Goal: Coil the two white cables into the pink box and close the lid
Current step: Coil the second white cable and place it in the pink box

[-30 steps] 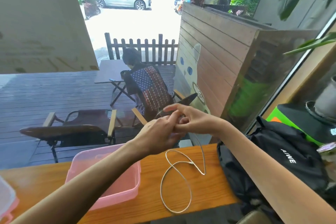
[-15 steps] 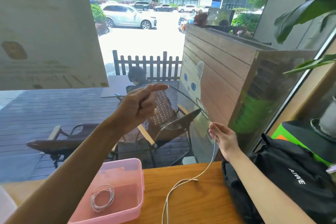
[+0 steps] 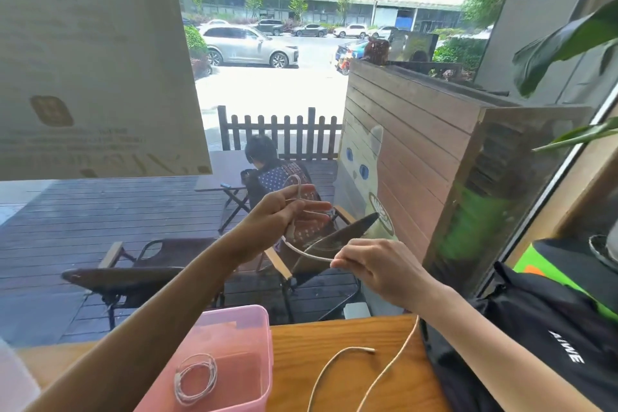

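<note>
A pink box stands open on the wooden table, lower left of centre. One white cable lies coiled on its floor. My left hand is raised above the box and pinches a small loop of the second white cable. My right hand holds the same cable a little lower and to the right. From there the cable hangs down to the table, and its loose end lies on the wood. The lid is not clearly in view.
A black backpack leans at the table's right end. The wooden table ends against a window. Behind the glass are deck chairs and a seated person. A pale translucent object shows at the far left edge.
Both hands first pulled apart and stretched the cable out. Now they have come closer again, and a small loop stands in my left hand. The view tilted up.
</note>
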